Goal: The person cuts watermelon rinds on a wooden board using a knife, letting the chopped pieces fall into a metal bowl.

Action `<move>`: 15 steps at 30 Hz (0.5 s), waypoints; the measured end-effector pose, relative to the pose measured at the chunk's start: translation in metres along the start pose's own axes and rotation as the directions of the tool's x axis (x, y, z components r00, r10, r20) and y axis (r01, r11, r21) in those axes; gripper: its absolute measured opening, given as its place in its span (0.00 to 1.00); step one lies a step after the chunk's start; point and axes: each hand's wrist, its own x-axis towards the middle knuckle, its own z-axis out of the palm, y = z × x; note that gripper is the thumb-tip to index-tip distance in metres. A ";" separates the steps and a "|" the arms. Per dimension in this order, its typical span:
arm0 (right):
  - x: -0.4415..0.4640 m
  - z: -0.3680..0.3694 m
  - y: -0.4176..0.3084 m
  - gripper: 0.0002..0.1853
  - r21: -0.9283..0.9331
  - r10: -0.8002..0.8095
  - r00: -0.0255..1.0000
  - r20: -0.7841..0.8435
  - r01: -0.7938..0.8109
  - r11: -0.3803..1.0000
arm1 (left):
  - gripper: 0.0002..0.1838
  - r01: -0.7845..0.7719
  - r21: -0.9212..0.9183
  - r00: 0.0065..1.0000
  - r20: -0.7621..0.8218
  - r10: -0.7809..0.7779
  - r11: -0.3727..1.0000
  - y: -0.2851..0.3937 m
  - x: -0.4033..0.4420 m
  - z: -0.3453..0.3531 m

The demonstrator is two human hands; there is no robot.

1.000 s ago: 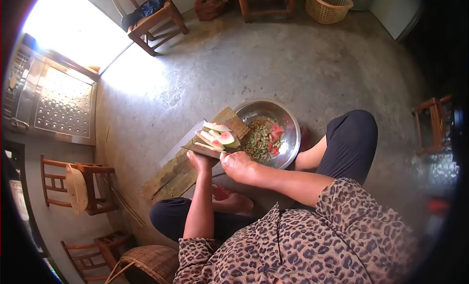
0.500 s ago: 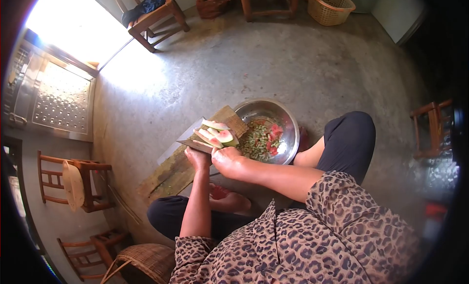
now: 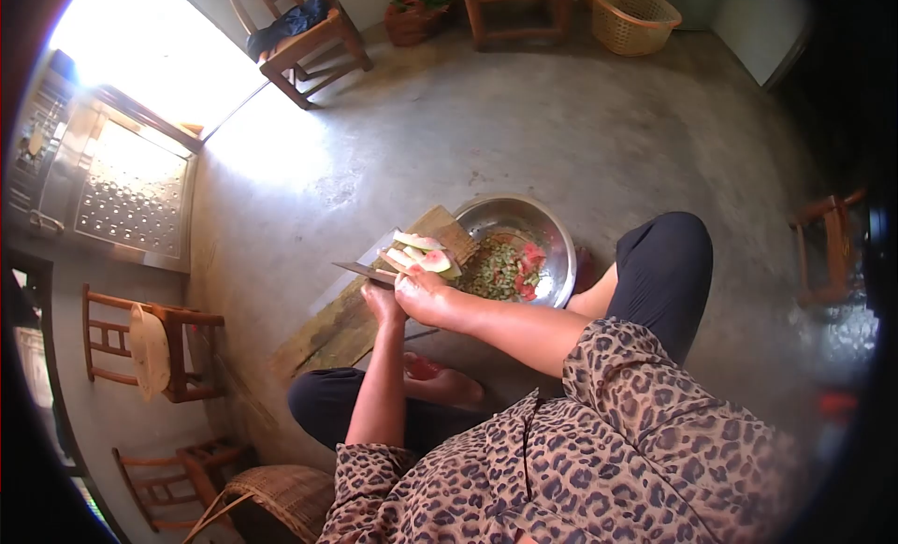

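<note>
No lettering, label, brand, number or sign can be read anywhere here

Fingers (image 3: 412, 288) touch a knife (image 3: 359, 271) beside watermelon pieces (image 3: 433, 261) near a metal bowl (image 3: 561, 254).

Your head-worn camera looked forward and down, its wide view taking in your brown leopard-print shirt (image 3: 524, 460) close up, your bare left hand (image 3: 382, 304) and bare right hand (image 3: 424, 298) farther off, and the grey concrete floor (image 3: 524, 114) beyond.

Tan shirt (image 3: 655, 413) with black leopard spots, dark trousers (image 3: 666, 273), pink-and-green melon slices (image 3: 435, 261), silver basin (image 3: 505, 210)
</note>
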 end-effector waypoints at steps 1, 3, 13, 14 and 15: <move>0.004 0.011 -0.001 0.16 0.055 0.023 0.998 -0.061 -0.020 0.998 | 0.18 0.013 -0.042 1.000 0.001 -0.013 0.999 0.011 -0.002 -0.005; -0.001 0.015 0.003 0.18 0.031 0.035 0.992 -0.122 -0.032 0.999 | 0.17 0.053 -0.142 0.998 0.028 -0.049 0.988 0.028 -0.015 -0.003; -0.061 -0.002 0.016 0.17 -0.025 0.005 1.000 0.017 -0.004 1.000 | 0.12 -0.266 0.428 0.958 0.020 0.286 0.864 -0.008 -0.002 0.001; -0.066 0.005 0.019 0.16 -0.027 -0.007 0.999 -0.031 0.007 1.000 | 0.12 -0.202 0.344 0.976 -0.011 0.219 0.917 -0.015 -0.001 0.004; -0.068 0.004 0.019 0.15 -0.015 0.001 0.999 -0.036 -0.002 1.000 | 0.12 -0.206 0.336 0.975 -0.008 0.221 0.919 -0.014 -0.001 0.004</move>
